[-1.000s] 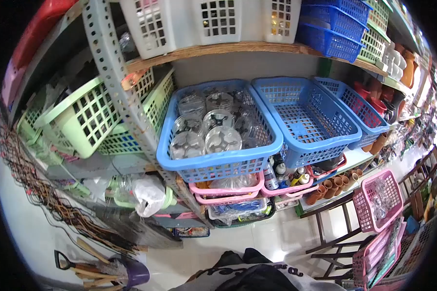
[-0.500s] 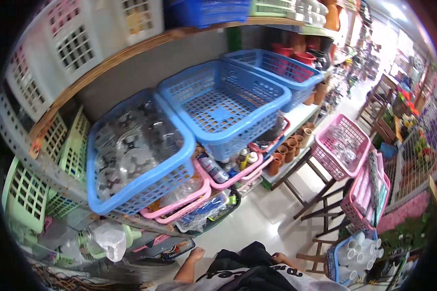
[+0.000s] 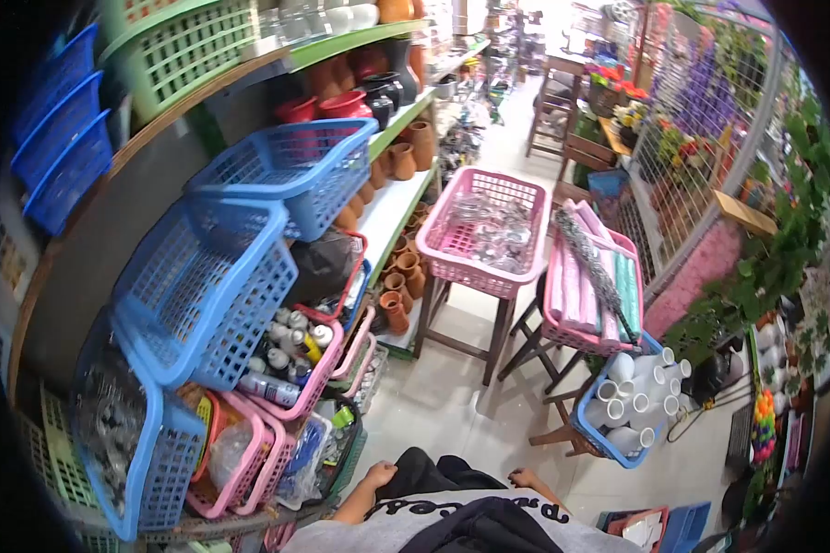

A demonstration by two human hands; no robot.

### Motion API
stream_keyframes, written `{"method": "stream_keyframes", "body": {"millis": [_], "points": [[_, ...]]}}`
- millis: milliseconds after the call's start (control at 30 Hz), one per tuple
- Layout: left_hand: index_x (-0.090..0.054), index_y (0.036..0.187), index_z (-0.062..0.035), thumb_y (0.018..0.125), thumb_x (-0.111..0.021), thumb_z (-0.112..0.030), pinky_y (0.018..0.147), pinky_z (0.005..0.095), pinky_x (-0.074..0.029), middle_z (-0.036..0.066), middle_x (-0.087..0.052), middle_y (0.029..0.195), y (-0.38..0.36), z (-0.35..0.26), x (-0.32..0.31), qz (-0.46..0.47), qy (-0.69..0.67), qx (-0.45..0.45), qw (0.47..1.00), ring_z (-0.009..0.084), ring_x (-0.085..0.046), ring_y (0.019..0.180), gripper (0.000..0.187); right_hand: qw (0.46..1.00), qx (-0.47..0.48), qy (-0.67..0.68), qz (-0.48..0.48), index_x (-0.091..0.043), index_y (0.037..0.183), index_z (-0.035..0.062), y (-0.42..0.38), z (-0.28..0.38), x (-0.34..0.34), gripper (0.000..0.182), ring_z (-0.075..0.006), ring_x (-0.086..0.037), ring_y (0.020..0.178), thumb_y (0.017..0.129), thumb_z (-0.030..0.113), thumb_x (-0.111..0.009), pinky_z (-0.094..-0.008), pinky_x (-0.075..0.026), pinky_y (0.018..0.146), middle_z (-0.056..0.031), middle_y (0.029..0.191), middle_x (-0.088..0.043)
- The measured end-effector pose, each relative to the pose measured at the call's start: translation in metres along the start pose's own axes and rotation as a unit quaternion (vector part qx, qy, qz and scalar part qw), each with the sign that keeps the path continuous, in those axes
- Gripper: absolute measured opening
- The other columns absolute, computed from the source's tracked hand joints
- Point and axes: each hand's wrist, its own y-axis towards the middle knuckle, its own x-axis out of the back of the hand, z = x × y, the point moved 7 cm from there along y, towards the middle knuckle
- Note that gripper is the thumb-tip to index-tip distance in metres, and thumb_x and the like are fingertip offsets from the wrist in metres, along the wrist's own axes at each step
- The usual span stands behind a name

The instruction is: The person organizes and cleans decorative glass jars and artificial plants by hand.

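Note:
My left hand (image 3: 378, 474) hangs low beside my dark trousers, its fingers loosely curled, with nothing visible in it. On the other side, my right hand (image 3: 524, 477) is also lowered and curled, partly hidden by my shirt, and I see nothing in it. Neither touches any goods. Ahead of me a pink basket (image 3: 441, 261) of clear, shiny pieces rests on a dark wooden stool (image 3: 459, 345). To its right, another pink basket (image 3: 576, 339) carries wrapped pink and teal rolls. Nearest my right hand is a blue basket (image 3: 598, 437) of white vases (image 3: 623, 405).
Large blue baskets (image 3: 245, 327) line the left shelf, above pink trays (image 3: 315, 378) of spray cans. Terracotta pots (image 3: 395, 311) stand beyond them. A tiled aisle (image 3: 466, 419) runs forward. Wire mesh (image 3: 682, 157) with flowers borders the right.
My view has turned to the right, so the shelf baskets sit further left and the stool baskets are nearer the centre. Both hands remain low at my sides.

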Motion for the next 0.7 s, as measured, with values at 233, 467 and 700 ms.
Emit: {"method": "stream_keyframes", "body": {"millis": [233, 467, 700], "points": [[-0.06, 0.112, -0.0046, 0.085, -0.059, -0.032, 0.087, 0.0324, -0.047, 0.014, -0.065, 0.104, 0.046, -0.121, 0.047, 0.018, -0.018, -0.109, 0.994, 0.0246, -0.062, 0.097, 0.039, 0.96, 0.018, 0.276, -0.047, -0.062, 0.102, 0.0002, -0.014, 0.052, 0.025, 0.029, -0.0184, -0.063, 0.07, 0.084, 0.023, -0.057, -0.0301, -0.05, 0.058, -0.0107, 0.086, -0.067], [-0.057, 0.113, -0.0036, 0.089, -0.058, -0.02, 0.074, 0.027, -0.049, 0.008, -0.065, 0.098, 0.062, -0.332, 0.141, 0.022, -0.138, -0.338, 0.931, 0.0126, -0.061, 0.083, 0.029, 0.869, 0.256, 0.372, -0.205, -0.06, 0.1, -0.0013, -0.009, 0.239, 0.159, 0.018, -0.0116, -0.06, 0.069, 0.089, 0.012, -0.056, -0.0242, -0.047, 0.061, -0.0074, 0.082, -0.064], [-0.06, 0.108, -0.0027, 0.089, -0.056, -0.012, 0.071, 0.0237, -0.047, 0.004, -0.062, 0.102, 0.057, -0.521, 0.234, 0.019, -0.1, -0.509, 0.855, 0.0091, -0.058, 0.087, 0.021, 0.771, 0.392, 0.336, -0.374, -0.059, 0.094, -0.0011, -0.062, 0.416, 0.313, 0.01, -0.0072, -0.056, 0.073, 0.086, 0.005, -0.058, -0.0221, -0.045, 0.066, -0.0017, 0.085, -0.059]]}}
